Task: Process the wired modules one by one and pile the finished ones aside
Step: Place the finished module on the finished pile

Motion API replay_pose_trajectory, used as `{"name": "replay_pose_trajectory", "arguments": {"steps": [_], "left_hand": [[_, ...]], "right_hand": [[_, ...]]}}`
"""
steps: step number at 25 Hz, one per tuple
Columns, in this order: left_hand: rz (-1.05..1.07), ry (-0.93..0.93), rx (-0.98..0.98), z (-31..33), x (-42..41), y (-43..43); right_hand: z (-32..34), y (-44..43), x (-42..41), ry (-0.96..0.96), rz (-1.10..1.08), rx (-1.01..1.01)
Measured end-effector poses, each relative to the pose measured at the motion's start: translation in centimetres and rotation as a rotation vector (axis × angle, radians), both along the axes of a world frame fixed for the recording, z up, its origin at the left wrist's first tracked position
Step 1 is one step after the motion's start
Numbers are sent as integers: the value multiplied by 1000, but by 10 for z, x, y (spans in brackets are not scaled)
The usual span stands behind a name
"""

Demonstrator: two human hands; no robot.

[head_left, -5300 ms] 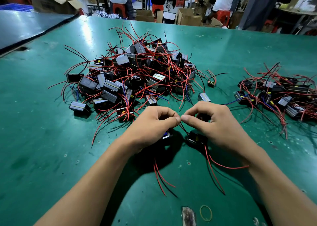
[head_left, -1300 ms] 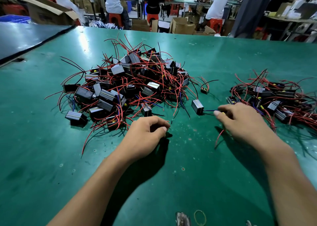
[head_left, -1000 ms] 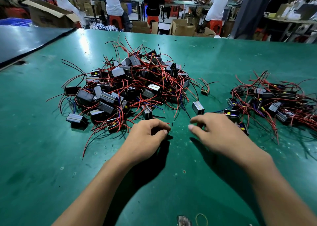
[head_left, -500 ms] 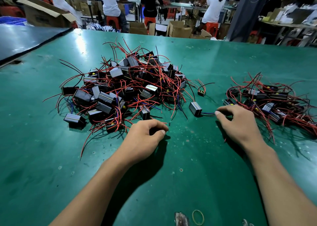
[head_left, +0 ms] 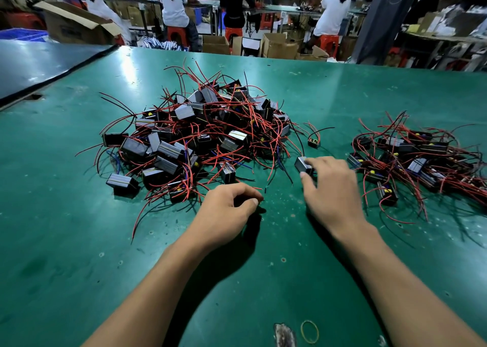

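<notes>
Right hand (head_left: 329, 188) pinching a loose module (head_left: 302, 164) between big pile (head_left: 200, 136) and done pile (head_left: 416, 157). Left hand (head_left: 226, 209) curled narrow on table (head_left: 79, 241), contents unclear. I'd lift the module clear, keeping its leads from snagging neighbours.

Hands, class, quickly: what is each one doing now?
Left hand: curled closed, contents cannot be told.
Right hand: fingers closing on a loose module.
</notes>
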State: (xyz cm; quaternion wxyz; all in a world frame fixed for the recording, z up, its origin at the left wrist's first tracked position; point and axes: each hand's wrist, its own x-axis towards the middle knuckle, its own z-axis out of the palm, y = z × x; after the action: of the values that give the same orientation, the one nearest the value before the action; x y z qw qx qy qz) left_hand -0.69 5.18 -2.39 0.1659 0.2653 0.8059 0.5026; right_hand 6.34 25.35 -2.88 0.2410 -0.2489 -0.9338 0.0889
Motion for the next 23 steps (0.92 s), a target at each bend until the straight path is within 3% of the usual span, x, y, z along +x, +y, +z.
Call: {"name": "replay_pose_trajectory", "arguments": {"steps": [4,12,15,18,20,23], "left_hand": [[-7,16,-6,1,-1,-1],[-13,39,-13,3,1,-1],[-13,4,45,6,3,0],[-29,-287,309,11,7,3],[-67,-534,482,16,8,3],[-110,-780,540,21,3,1]], "right_hand": [[-11,-2,-14,-143,38,-127],[-4,-5,-1,333,103,-373],[7,-17,7,521,217,-332],[13,-33,11,552,397,-276],[14,-44,11,517,530,-449],[16,-55,11,448,626,-590]]}}
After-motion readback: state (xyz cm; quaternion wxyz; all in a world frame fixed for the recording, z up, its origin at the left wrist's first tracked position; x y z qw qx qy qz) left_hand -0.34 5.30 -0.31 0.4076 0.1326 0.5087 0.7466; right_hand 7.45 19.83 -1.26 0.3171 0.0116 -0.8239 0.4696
